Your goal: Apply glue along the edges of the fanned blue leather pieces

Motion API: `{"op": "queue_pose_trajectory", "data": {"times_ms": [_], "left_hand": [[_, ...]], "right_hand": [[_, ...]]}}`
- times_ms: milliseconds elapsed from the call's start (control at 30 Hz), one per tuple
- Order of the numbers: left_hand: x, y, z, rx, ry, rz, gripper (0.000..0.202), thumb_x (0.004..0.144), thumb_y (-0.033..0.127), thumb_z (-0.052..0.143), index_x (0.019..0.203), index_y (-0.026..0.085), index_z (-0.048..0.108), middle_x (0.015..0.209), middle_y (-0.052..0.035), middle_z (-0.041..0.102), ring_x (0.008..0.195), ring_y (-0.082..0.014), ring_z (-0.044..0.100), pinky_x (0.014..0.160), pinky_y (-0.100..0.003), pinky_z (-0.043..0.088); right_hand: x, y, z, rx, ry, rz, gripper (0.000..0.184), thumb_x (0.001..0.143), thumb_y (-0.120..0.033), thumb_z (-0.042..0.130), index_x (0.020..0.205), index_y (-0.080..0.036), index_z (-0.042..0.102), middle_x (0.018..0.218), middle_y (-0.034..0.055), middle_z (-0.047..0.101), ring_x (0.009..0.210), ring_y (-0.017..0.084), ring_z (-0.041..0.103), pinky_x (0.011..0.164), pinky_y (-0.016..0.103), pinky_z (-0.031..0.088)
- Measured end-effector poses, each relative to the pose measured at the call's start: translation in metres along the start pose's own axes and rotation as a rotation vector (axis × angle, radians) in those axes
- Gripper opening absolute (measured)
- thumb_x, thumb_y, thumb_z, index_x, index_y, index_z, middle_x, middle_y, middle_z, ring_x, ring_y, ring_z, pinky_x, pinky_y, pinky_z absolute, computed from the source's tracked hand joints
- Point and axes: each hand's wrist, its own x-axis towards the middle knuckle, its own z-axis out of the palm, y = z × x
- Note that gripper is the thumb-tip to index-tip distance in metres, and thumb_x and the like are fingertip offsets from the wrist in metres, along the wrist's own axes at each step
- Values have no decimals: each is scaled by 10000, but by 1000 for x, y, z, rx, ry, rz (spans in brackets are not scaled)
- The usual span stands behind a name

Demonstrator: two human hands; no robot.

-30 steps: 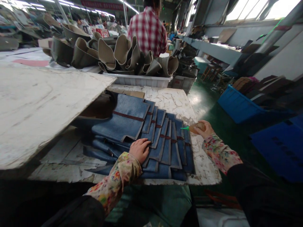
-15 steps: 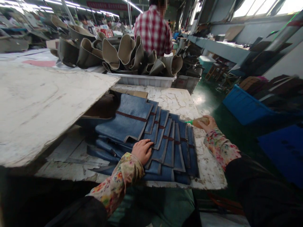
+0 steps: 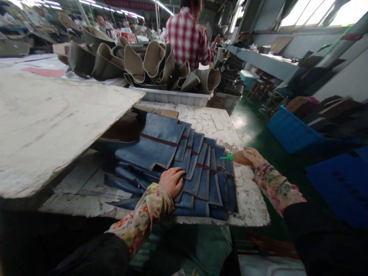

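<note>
Several blue leather-like panels [image 3: 155,130] with grey edges and dark brown strips lie fanned out, overlapping, on the worn white table [image 3: 250,199]. My left hand [image 3: 171,181] rests on the front part of the fan, palm down, fingers stretched over the panel edges. In my right hand [image 3: 254,156] is a brownish squeeze bottle [image 3: 242,157] with a green nozzle, fingers wrapped round it. The bottle is tilted on its side, its nozzle pointing left over the right end of the fan. Whether the tip touches a panel I cannot tell.
A raised white board [image 3: 63,122] overhangs the panels at the left. Behind them stands a light grey crate [image 3: 178,98] full of curved olive-grey pieces [image 3: 155,61]. A person in a checked shirt [image 3: 185,36] is beyond it. Blue bins [image 3: 290,130] stand on the floor at the right.
My right hand has brought the bottle slightly lower, and its green nozzle now shows more fully over the panels. My left hand has stayed on the fan. The person ahead has raised a hand.
</note>
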Motion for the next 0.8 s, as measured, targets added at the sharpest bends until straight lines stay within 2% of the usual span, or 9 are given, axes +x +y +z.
{"op": "queue_pose_trajectory", "data": {"times_ms": [133, 233, 367, 500, 600, 667, 800], "left_hand": [[-1, 0, -3, -11, -11, -7, 343, 835, 263, 462, 1150, 254, 596, 1252, -34, 569, 1172, -214, 489, 987, -423, 384], [-1, -1, -6, -24, -15, -16, 339, 837, 258, 462, 1147, 252, 599, 1247, -30, 573, 1166, -211, 495, 982, -420, 390], [0, -3, -7, -35, -16, -25, 334, 836, 250, 464, 1139, 248, 603, 1240, -35, 577, 1165, -213, 496, 986, -422, 387], [-1, -4, -7, -38, -13, -24, 336, 834, 242, 468, 1144, 251, 599, 1243, -31, 574, 1169, -209, 491, 983, -417, 388], [-3, -5, -7, -38, -7, -19, 335, 835, 242, 468, 1143, 250, 599, 1248, -23, 571, 1173, -207, 488, 984, -417, 388], [-5, -5, -7, -35, -4, -17, 334, 836, 248, 468, 1142, 253, 601, 1246, -21, 573, 1171, -206, 490, 984, -415, 387], [-5, -6, -4, -26, 3, -19, 332, 834, 257, 471, 1137, 257, 606, 1244, -23, 576, 1163, -207, 496, 983, -412, 386]], "right_hand": [[3, -38, 27, -85, 143, -78, 712, 534, -668, 603, 1044, -174, 542, 1032, 116, 585, 972, 291, 561, 917, 487, 447], [6, -57, 42, -129, 177, -130, 746, 531, -656, 582, 1090, -166, 518, 1078, 133, 561, 1013, 305, 532, 933, 501, 420], [12, -67, 52, -147, 171, -167, 762, 513, -649, 576, 1092, -158, 512, 1099, 148, 543, 996, 312, 530, 921, 510, 418], [18, -69, 56, -176, 156, -153, 763, 507, -656, 560, 1081, -156, 522, 1094, 140, 551, 1003, 299, 523, 940, 490, 405], [15, -69, 54, -178, 110, -91, 741, 488, -654, 567, 1040, -160, 547, 1049, 134, 573, 993, 294, 526, 929, 485, 409], [6, -69, 49, -191, 50, -37, 720, 486, -650, 572, 1014, -162, 564, 1025, 133, 579, 965, 293, 537, 898, 483, 425], [-21, -70, 37, -192, -69, -3, 620, 577, -610, 575, 1027, -184, 577, 1000, 100, 594, 954, 264, 552, 924, 446, 416]]}}
